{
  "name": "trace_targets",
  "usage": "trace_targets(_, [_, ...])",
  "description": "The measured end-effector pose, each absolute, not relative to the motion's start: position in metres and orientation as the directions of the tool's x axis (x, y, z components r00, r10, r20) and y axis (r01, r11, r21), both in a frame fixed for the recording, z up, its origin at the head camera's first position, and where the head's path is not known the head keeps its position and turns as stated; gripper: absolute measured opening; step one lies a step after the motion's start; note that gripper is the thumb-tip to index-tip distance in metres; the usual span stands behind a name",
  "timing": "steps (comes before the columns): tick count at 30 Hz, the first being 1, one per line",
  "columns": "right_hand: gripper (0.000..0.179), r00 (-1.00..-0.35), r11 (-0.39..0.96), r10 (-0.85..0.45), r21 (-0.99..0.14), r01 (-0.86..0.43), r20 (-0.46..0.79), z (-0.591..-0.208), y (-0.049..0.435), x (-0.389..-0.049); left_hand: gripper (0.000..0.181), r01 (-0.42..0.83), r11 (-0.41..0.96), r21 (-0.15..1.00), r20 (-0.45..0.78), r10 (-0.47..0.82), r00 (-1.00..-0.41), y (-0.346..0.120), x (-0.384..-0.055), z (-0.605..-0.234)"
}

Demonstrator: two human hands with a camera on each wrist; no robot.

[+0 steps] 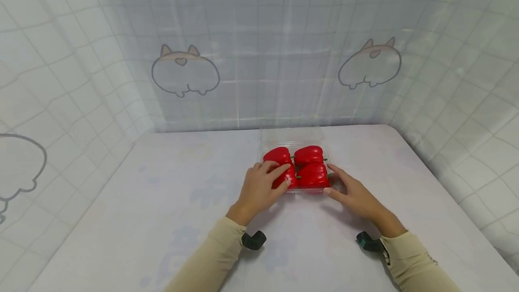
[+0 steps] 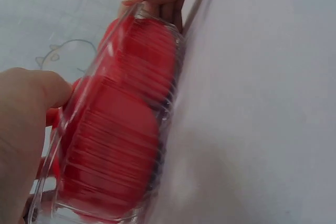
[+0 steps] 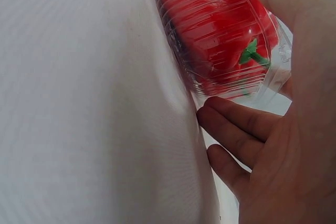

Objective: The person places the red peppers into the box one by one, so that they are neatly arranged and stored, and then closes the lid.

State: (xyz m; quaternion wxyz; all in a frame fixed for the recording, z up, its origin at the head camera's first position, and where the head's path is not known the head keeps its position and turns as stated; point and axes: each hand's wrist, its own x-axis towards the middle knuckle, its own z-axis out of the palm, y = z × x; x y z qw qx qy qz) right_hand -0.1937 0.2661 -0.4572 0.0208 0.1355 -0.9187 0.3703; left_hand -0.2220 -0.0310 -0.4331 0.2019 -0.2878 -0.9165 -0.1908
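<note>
Red bell peppers with green stems lie in two rows inside a clear plastic clamshell container (image 1: 308, 190). My left hand (image 1: 259, 187) holds the front-left bell pepper (image 1: 289, 175), fingers over its top and thumb at its front side. In the left wrist view the thumb is beside the container's rim, and the other fingers are partly hidden. At the container's right end, my right hand (image 1: 357, 196) touches its edge with thumb and index finger. The right wrist view shows the remaining fingers (image 3: 236, 135) bent loosely beside the container, close to the table.
The container's clear lid (image 1: 289, 135) is folded back toward the rear edge of the pale table (image 1: 194, 170). A tiled-pattern curtain with cartoon animals (image 1: 185, 73) stands behind and on both sides. Dark wrist-worn devices (image 1: 254, 240) stick out under both sleeves.
</note>
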Motion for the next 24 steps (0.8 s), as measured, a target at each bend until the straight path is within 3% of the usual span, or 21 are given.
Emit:
trace_targets(18, [0.083,-0.959,0.705,-0.243,-0.653,-0.278,0.146,-0.458,0.269,-0.195,0.057,0.531,0.822,0.204,0.356,0.443,-0.823,-0.025,-0.215,-0.424])
trace_targets(24, [0.082,-0.958,0.686,-0.244,-0.671,-0.280,0.149,-0.460,0.269,-0.195,0.057,0.531,0.811,0.246,0.355,0.434,-0.828,-0.028,-0.217,-0.429])
